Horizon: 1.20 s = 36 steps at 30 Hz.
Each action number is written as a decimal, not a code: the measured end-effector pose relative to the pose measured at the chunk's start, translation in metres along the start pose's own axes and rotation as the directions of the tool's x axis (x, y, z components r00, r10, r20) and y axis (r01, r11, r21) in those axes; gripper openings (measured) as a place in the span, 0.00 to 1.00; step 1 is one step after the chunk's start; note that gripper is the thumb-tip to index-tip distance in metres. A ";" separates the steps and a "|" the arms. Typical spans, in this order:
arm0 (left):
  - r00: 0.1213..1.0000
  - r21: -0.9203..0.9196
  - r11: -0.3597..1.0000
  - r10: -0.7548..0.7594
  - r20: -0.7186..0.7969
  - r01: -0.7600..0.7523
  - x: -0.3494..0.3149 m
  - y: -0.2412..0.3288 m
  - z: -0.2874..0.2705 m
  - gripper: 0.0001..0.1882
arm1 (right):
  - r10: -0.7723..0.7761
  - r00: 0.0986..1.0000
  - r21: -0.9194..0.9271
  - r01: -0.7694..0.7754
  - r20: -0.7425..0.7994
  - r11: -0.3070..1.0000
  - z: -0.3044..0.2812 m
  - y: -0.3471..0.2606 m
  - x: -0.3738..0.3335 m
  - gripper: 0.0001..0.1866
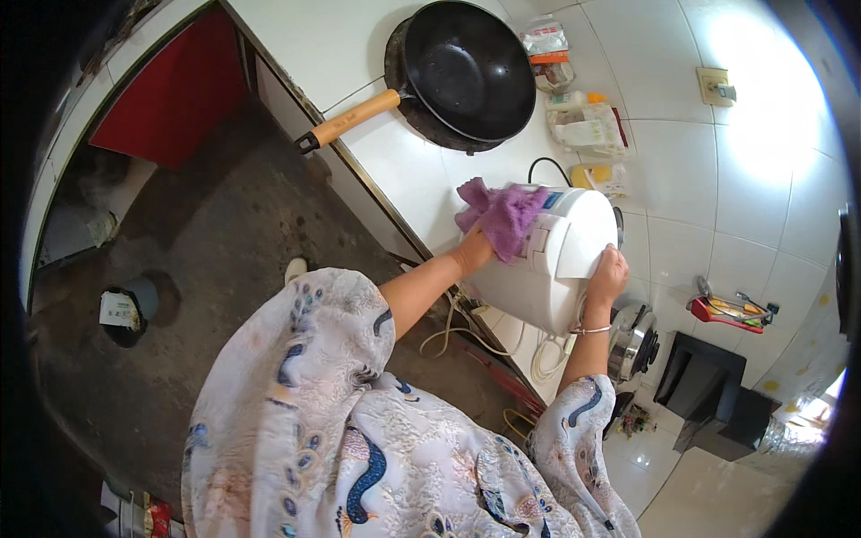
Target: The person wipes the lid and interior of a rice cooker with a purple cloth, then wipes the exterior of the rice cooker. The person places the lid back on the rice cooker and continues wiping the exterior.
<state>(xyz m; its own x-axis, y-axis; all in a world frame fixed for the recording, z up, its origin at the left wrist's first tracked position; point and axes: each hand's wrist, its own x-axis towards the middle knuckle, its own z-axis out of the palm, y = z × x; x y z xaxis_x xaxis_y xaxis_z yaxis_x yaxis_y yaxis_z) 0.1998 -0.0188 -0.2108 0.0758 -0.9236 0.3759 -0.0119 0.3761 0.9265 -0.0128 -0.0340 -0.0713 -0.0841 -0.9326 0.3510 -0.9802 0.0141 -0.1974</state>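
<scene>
A large white cylindrical container (529, 300), perhaps an appliance, leans tilted over the white tiled counter. My left hand (477, 247) is closed on a purple cloth (508, 217) and presses it against the container's side near a blue label; the cloth hides most of the fingers. With fingers bent around its edge, my right hand (610, 273) grips the container at its flat white end. A bracelet circles the right wrist. Whatever lies under the container is hidden.
A black wok (466, 72) with a wooden handle (357, 115) rests on the stove, the handle jutting past the counter edge. Food packets (585, 130) line the tiled wall. A silver pot (633, 341) and loose white cables (549, 355) are nearby. A bin (139, 307) stands on the dark floor.
</scene>
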 end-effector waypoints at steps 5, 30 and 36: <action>0.867 0.225 0.858 -0.490 0.091 0.462 0.002 -0.058 0.014 0.19 | -0.082 0.992 -0.094 0.073 -0.092 0.993 -0.005 0.005 -0.012 0.20; 0.971 -0.237 0.967 0.034 -0.238 -0.092 -0.031 0.061 0.015 0.23 | 0.116 0.993 -0.081 -0.118 -0.022 0.990 -0.004 -0.025 0.000 0.25; 0.981 -0.031 0.988 0.145 -0.129 -0.150 -0.056 0.076 0.031 0.30 | 0.093 0.994 -0.096 -0.099 -0.059 0.990 -0.006 -0.033 -0.003 0.24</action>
<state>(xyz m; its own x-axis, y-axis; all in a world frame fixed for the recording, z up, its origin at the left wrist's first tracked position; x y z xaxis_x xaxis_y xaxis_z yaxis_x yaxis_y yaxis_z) 0.1639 0.0596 -0.1608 0.2009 -0.8422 0.5004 0.0076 0.5121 0.8589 0.0191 -0.0291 -0.0605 -0.1857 -0.9042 0.3847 -0.9798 0.1406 -0.1423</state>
